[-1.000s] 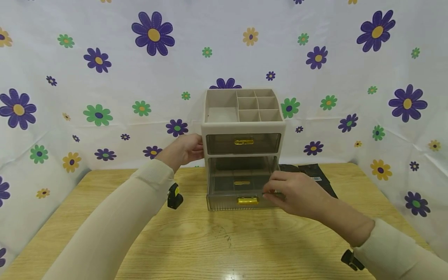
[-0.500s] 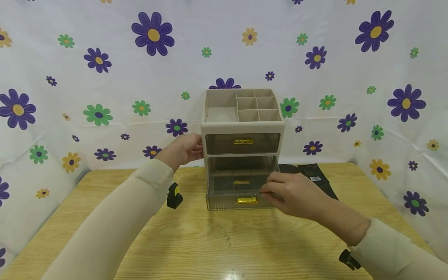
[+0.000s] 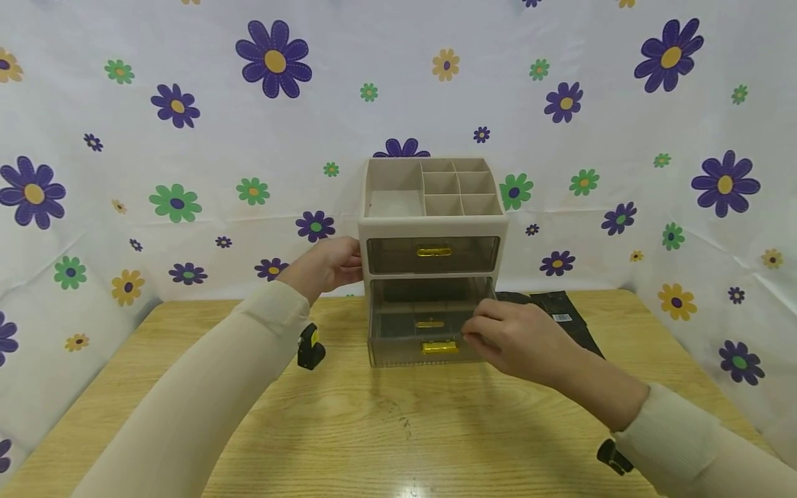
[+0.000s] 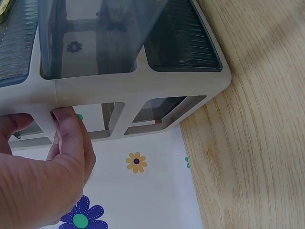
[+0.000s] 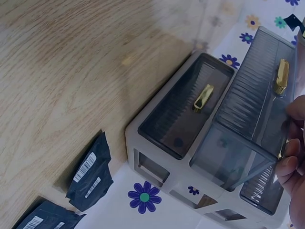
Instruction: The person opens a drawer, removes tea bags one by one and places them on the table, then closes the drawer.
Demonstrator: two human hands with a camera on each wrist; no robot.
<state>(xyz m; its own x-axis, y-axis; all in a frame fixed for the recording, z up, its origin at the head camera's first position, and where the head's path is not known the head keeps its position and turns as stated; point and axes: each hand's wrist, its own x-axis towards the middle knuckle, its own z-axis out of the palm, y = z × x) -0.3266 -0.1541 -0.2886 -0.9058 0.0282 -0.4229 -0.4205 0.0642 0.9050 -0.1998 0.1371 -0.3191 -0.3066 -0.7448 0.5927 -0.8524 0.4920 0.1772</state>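
Note:
A beige desk organizer (image 3: pixel 429 227) with smoky clear drawers stands against the backdrop. Its middle drawer (image 3: pixel 401 354), which has a gold handle (image 3: pixel 439 347), is pulled partway out. My left hand (image 3: pixel 326 264) grips the organizer's left side; in the left wrist view the thumb and fingers (image 4: pixel 69 131) go into neighbouring side openings around a post. At the drawer's front right corner, my right hand (image 3: pixel 519 339) pinches the upper rim, clear of the handle; the right wrist view shows its fingers (image 5: pixel 287 167) there, partly cut off.
Black packets with barcode labels (image 3: pixel 563 318) lie behind the right hand on the wooden table (image 3: pixel 398 429). The top drawer (image 3: pixel 392 257) is closed, and open compartments (image 3: pixel 461 185) form the organizer's top. A flowered cloth (image 3: pixel 218 138) hangs close behind.
The middle drawer has slid a little way inward, its front now nearer the organizer. My right hand has moved slightly forward and left with it. The left hand stays in place.

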